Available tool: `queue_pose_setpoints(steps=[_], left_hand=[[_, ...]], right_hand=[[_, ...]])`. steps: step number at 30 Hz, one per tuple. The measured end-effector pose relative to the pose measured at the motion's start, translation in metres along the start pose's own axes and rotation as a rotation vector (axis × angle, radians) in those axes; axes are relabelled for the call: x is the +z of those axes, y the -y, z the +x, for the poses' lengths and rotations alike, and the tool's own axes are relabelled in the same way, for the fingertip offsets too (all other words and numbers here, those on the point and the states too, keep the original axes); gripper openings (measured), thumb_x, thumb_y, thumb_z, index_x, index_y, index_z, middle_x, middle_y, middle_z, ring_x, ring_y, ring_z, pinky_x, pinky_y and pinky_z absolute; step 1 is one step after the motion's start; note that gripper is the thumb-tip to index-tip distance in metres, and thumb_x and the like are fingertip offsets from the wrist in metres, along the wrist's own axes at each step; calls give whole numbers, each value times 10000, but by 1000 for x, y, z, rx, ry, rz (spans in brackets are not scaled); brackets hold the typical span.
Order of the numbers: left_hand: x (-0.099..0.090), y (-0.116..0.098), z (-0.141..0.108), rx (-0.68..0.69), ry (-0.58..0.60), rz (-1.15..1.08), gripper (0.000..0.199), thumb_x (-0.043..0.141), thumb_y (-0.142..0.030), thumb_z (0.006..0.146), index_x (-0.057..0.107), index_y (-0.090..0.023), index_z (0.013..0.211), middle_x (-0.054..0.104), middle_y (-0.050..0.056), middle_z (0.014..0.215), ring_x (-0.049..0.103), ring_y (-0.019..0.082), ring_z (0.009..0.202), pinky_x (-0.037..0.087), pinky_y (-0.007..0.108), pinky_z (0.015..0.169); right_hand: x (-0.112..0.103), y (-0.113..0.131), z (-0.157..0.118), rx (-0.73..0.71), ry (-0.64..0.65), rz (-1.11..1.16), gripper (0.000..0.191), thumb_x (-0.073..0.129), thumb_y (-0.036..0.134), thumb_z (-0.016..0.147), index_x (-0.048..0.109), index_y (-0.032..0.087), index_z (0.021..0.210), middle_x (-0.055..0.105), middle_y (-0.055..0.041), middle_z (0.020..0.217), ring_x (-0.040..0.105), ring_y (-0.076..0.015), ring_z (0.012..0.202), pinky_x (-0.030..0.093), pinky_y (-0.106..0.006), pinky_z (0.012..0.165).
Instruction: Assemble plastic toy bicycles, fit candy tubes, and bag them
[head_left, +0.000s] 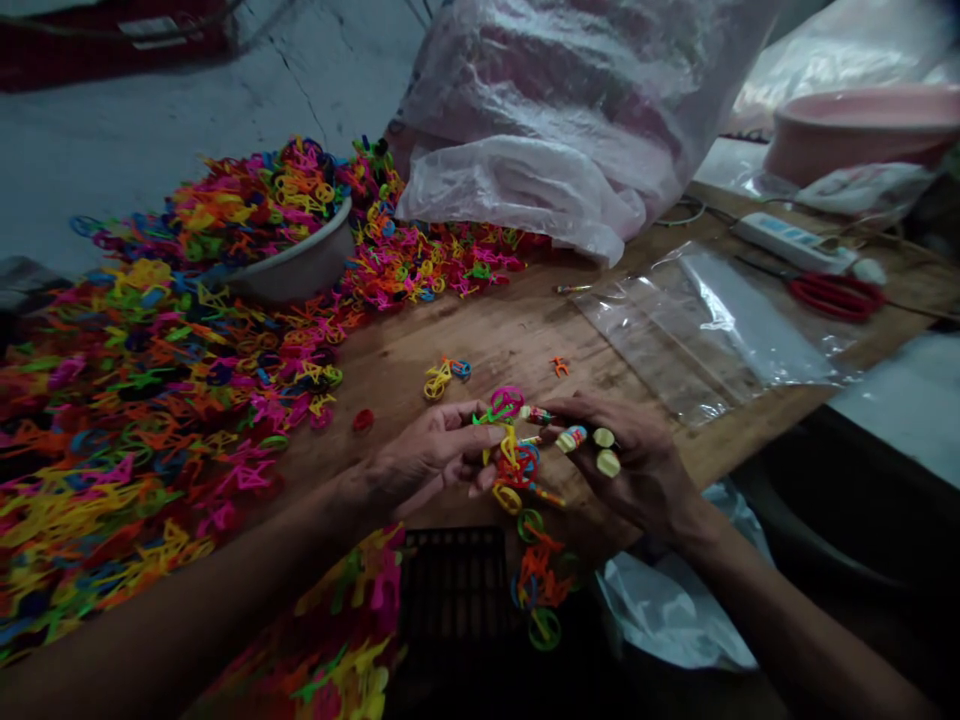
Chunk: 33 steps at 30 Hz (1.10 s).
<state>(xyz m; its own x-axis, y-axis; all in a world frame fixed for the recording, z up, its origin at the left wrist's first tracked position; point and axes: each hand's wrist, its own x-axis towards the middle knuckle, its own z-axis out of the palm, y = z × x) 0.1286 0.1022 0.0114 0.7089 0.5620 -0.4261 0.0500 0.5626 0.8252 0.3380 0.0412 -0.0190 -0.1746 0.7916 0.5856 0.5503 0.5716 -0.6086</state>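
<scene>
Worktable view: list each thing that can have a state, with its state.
Left hand: closed on colorful pieces.
Right hand: closed on small printed tubes.
Gray bowl: heaped above its rim.
Large plastic bag: bulging.
Clear bag: lying flat.
Red-handled scissors: lying down, blades apparently closed.
Power strip: on or off, cannot tell.

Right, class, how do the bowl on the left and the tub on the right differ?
The bowl is pale grey, while the tub is pink. Colourful plastic pieces are heaped above the bowl's rim, but no such heap rises above the tub's rim. Both stand upright.
</scene>
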Motion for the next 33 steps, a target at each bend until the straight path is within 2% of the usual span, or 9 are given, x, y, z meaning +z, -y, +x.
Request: queue_pose_setpoints(steps=[4,8,13,16,20,25,29,33], left_hand=[[-1,3,0,-19,-19,53,226,613,-298,814,585,-155,988,533,-12,740,474,38,493,342,154,421],[2,4,1,-26,-48,109,275,624,-300,800,582,-141,1020,553,-1,752,457,30,467,323,149,404],[6,-4,4,-45,-84,241,227,613,-305,793,576,-125,928,486,-42,538,386,30,386,230,141,361],[7,-6,5,-43,-104,235,229,641,-304,770,573,-135,910,490,-45,585,375,20,408,230,142,380],[8,-3,6,-51,-93,247,207,627,-299,778,578,-133,892,473,-46,604,364,24,430,234,158,401],[9,0,7,-24,-90,208,209,620,-298,777,571,-141,906,500,-30,679,362,28,459,241,165,411],[11,-2,7,-37,-109,222,245,664,-340,731,557,-140,826,506,-32,644,363,29,442,240,165,402],[14,-4,7,-58,-122,261,267,657,-353,737,574,-131,859,498,-37,613,365,29,430,247,161,403]], right_hand=[[-6,6,2,-36,141,-16,461,470,93,710,580,205,1143,676,-36,1046,637,-172,958,531,-302,819],[-8,8,0,-57,207,-42,484,466,88,701,551,164,1171,676,-66,1029,649,-183,922,542,-299,784],[-5,2,-5,-48,161,-66,387,485,119,775,543,191,1151,665,-48,1073,630,-171,988,527,-294,837],[-4,1,-6,-40,142,-78,330,502,147,799,551,186,1124,670,-52,1059,637,-162,969,535,-281,814],[-6,2,-8,-87,149,-9,378,513,130,775,538,185,1149,660,-51,1094,619,-161,1021,521,-291,873],[-6,3,-10,-53,121,-29,424,525,99,754,536,187,1168,652,-45,1107,614,-164,1023,518,-308,884],[-6,1,-11,-33,129,-26,376,545,132,760,556,183,1132,660,-48,1082,626,-175,995,533,-318,851],[-4,-1,-15,-47,131,-33,401,530,107,743,558,189,1135,656,-45,1096,618,-175,1021,518,-316,885]])
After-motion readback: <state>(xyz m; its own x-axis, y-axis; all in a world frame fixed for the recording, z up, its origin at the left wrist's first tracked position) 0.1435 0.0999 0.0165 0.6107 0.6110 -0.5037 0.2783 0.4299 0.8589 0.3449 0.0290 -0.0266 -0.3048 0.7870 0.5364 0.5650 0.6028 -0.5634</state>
